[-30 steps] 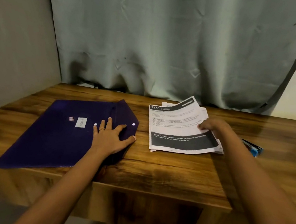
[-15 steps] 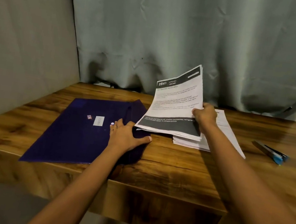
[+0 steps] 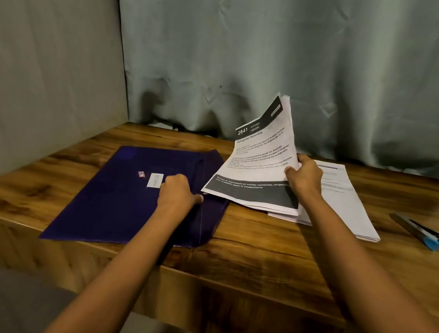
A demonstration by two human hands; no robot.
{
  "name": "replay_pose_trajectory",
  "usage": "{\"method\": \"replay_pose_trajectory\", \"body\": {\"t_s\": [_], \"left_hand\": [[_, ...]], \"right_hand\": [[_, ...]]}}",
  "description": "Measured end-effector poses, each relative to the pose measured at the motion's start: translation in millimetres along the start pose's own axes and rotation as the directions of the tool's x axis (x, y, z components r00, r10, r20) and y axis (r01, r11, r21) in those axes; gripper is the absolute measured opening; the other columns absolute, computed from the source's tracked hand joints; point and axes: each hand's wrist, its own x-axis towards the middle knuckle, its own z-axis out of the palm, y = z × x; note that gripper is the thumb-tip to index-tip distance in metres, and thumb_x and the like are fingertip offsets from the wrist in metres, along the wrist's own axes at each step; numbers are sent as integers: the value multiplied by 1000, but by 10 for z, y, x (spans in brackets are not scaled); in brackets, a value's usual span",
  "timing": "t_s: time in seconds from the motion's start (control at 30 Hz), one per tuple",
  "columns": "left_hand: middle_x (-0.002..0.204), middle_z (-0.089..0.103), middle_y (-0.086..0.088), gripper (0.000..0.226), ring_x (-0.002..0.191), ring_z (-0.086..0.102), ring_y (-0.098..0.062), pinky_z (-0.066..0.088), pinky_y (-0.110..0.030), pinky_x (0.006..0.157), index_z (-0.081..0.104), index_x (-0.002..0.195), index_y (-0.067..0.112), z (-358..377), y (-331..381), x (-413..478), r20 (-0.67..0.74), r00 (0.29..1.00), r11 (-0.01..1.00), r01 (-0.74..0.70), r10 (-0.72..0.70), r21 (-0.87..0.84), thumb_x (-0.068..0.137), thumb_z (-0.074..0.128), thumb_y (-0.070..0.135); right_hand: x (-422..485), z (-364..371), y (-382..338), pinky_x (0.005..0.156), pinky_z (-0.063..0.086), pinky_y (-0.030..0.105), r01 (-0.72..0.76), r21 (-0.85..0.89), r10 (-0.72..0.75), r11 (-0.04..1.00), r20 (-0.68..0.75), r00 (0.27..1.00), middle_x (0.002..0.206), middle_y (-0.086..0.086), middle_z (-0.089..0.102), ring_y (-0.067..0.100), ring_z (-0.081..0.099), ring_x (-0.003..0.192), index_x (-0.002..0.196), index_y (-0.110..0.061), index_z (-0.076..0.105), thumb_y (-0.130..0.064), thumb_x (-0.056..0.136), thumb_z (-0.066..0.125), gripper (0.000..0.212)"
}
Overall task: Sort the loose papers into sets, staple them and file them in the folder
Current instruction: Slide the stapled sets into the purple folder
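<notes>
Papers in two lots. One set [image 3: 257, 169] raised off the surface [image 3: 256, 257] at centre right, tilted with its far edge up toward the curtain [image 3: 285, 62] and its near edge low, overlapping the right part of the folder [image 3: 121, 208]. Printed top sheet: black band across the head reading "2641", a second black band near the foot. Pinched at its right edge by the right hand [image 3: 303, 176] — thumb on the front, fingers hidden behind the sheets. Second lot, a white stack [image 3: 348, 211], lying flat just right of the raised set and partly beneath it, with faint print on the top sheet.

Folder dark blue, flat on the left half of the surface, set askew, its near edge reaching the near edge of the surface. Pointed flap on its right side. Small white label [image 3: 155, 180] on its face, with a smaller red-and-blue sticker just left of that.

Left hand [image 3: 176, 197] on the folder beside the label, knuckles up, fingers curled under, thumb stretched right to the flap's crease. Gripping the flap or only pressing it down — cannot tell.

Stapler [image 3: 422, 233] at the far right, dark with a blue tip, lying flat, apart from the stack and untouched.

Grey-green curtain along the far side, creased, hanging down behind the surface. Plain grey wall [image 3: 30, 52] on the left.
</notes>
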Motion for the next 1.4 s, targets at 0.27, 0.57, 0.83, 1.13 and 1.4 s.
{"method": "replay_pose_trajectory", "body": {"t_s": [0.27, 0.57, 0.83, 1.13, 1.4], "left_hand": [[112, 54, -21, 19, 94, 60, -34, 43, -32, 67, 55, 99, -4, -44, 13, -1, -75, 996, 992, -49, 58, 115, 86, 64, 8], [102, 60, -22, 11, 91, 62, -37, 48, -39, 70, 57, 94, -5, -137, 78, -11, -232, 952, 954, -133, 198, 267, 92, 47, -2], [107, 59, -19, 13, 98, 59, -36, 47, -39, 74, 57, 101, -2, -190, 98, 2, -232, 955, 940, -104, 186, 326, 94, 46, 0], [110, 59, -18, 18, 101, 59, -36, 47, -39, 73, 58, 107, -1, -207, 117, 33, -209, 962, 925, -89, 176, 369, 93, 46, 1], [110, 60, -18, 19, 100, 60, -36, 47, -39, 75, 57, 108, -1, -204, 169, 23, -217, 951, 911, -121, 220, 393, 95, 45, 4]], "right_hand": [[-21, -60, -43, 95, 49, 40, 35, -22, -34, 999, 47, 998, 134, 11, 55, 31, 56, 117, 132, -9, 52, -9, 94, 55, 38], [-102, -4, -206, 90, 53, 42, 50, -42, -45, 998, 99, 994, 131, 12, 58, 31, 58, 113, 127, -7, 53, -9, 94, 55, 33], [-263, 131, -297, 87, 54, 40, 105, 21, -106, 994, 73, 992, 129, 12, 58, 30, 58, 111, 127, -4, 53, -7, 93, 53, 34], [-430, 228, -229, 88, 52, 41, 76, -59, -54, 995, 313, 948, 122, 12, 64, 29, 61, 106, 114, -4, 63, -11, 88, 61, 27], [-446, 342, -380, 88, 52, 36, 74, -161, 3, 984, 430, 903, 125, 11, 63, 29, 61, 109, 119, -5, 62, -11, 87, 62, 33]]}}
